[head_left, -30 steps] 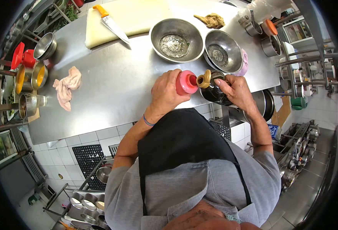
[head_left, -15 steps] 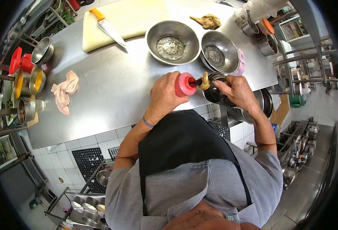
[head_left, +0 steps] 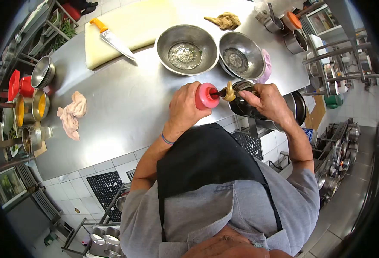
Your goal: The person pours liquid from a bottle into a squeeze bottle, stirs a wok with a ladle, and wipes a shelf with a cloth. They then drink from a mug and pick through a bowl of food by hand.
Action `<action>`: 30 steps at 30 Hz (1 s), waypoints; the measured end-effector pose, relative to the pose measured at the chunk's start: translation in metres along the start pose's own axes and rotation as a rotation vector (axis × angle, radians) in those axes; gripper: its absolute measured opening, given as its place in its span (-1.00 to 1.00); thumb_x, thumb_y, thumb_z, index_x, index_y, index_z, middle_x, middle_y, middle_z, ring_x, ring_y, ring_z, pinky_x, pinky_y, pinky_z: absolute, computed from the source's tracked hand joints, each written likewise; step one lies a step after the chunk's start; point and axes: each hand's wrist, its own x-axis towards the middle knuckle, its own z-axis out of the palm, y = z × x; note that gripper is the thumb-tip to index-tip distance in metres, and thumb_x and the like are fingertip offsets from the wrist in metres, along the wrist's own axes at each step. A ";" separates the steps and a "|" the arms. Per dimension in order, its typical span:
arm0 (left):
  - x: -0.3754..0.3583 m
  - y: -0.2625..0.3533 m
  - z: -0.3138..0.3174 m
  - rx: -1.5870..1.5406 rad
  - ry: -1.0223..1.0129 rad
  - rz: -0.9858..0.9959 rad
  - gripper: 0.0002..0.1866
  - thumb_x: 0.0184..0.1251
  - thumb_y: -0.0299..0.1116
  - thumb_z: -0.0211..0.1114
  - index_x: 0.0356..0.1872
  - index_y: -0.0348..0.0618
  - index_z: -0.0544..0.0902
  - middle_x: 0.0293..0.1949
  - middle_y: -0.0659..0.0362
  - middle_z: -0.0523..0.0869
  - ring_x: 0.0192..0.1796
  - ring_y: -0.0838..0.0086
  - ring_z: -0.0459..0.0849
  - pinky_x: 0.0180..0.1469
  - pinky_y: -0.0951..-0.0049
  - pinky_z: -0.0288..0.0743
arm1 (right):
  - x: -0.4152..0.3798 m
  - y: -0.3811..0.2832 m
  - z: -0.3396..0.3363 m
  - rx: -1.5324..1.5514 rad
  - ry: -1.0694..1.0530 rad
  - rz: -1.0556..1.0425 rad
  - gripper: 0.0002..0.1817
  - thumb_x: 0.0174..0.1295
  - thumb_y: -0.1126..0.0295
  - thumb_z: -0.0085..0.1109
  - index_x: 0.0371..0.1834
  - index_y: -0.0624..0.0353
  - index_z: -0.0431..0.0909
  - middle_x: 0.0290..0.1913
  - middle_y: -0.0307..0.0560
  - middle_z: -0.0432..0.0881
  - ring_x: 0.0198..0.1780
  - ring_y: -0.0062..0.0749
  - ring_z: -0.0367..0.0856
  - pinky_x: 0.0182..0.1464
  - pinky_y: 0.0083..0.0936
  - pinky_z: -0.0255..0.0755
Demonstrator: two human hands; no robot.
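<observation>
My left hand is wrapped round a red squeeze bottle, its open top turned to the right. My right hand grips a dark glass bottle, tilted on its side. Dark liquid runs from the gold-coloured neck of the glass bottle into the red one. Just beyond my hands stand a metal bowl with a little clear liquid and a second metal bowl, stacked on another.
A knife with an orange handle lies on the cutting board. Crumpled cloths lie at the left and the back. Metal bowls stand at the left edge, pots at the back right.
The view has turned and shifted slightly, so the table and the things on it appear moved. Both hands keep their holds, and the liquid still runs between the bottles.
</observation>
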 end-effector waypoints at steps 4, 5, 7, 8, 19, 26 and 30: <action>-0.001 -0.003 0.002 -0.021 0.014 -0.001 -0.24 -0.25 -0.29 0.63 0.12 -0.18 0.52 -0.12 0.01 0.69 -0.08 0.05 0.67 -0.01 0.08 0.54 | 0.000 -0.002 -0.002 -0.091 -0.009 0.021 -0.35 0.30 -0.06 0.34 -0.56 0.46 0.58 -0.66 0.30 0.49 -0.56 0.21 0.56 -0.44 -0.07 0.43; -0.001 -0.003 0.002 -0.026 0.008 0.007 -0.25 -0.24 -0.29 0.63 0.11 -0.18 0.52 -0.12 0.01 0.69 -0.08 0.05 0.67 -0.01 0.08 0.54 | 0.000 -0.004 -0.003 -0.092 0.001 0.006 -0.35 0.30 -0.06 0.34 -0.56 0.46 0.58 -0.66 0.30 0.49 -0.56 0.21 0.56 -0.44 -0.07 0.43; 0.000 -0.003 0.000 -0.031 -0.001 0.021 -0.25 -0.24 -0.29 0.62 0.11 -0.18 0.52 -0.12 0.01 0.69 -0.08 0.06 0.67 -0.01 0.08 0.54 | 0.000 -0.007 -0.004 -0.092 0.020 -0.030 -0.34 0.30 -0.06 0.34 -0.56 0.47 0.58 -0.66 0.30 0.49 -0.56 0.22 0.56 -0.44 -0.06 0.43; 0.001 -0.002 -0.002 -0.031 -0.005 0.019 -0.26 -0.24 -0.30 0.62 0.11 -0.18 0.52 -0.13 0.01 0.69 -0.08 0.06 0.67 -0.01 0.08 0.54 | 0.000 -0.007 -0.003 -0.093 0.013 -0.020 -0.34 0.30 -0.06 0.34 -0.56 0.47 0.58 -0.66 0.31 0.49 -0.56 0.22 0.56 -0.43 -0.05 0.43; 0.000 -0.003 0.000 -0.046 -0.011 0.032 -0.24 -0.24 -0.28 0.63 0.12 -0.19 0.52 -0.09 -0.01 0.68 -0.05 0.05 0.66 0.00 0.08 0.54 | -0.008 -0.014 -0.005 -0.106 -0.001 0.037 -0.33 0.31 -0.11 0.31 -0.53 0.45 0.61 -0.62 0.33 0.54 -0.50 0.24 0.63 -0.41 -0.05 0.47; -0.001 -0.002 0.001 -0.056 -0.014 0.037 -0.25 -0.24 -0.29 0.63 0.11 -0.20 0.52 -0.11 0.00 0.69 -0.05 0.05 0.67 0.00 0.08 0.54 | -0.012 -0.016 -0.006 -0.106 0.003 0.046 -0.34 0.30 -0.12 0.31 -0.53 0.43 0.62 -0.62 0.31 0.55 -0.49 0.23 0.64 -0.40 -0.06 0.48; -0.001 0.000 0.000 -0.060 -0.005 0.035 -0.26 -0.25 -0.30 0.63 0.10 -0.19 0.52 -0.12 0.01 0.69 -0.06 0.05 0.67 -0.01 0.08 0.54 | -0.013 -0.018 -0.007 -0.114 0.000 0.051 -0.33 0.30 -0.13 0.31 -0.53 0.43 0.62 -0.62 0.31 0.55 -0.51 0.22 0.62 -0.39 -0.06 0.48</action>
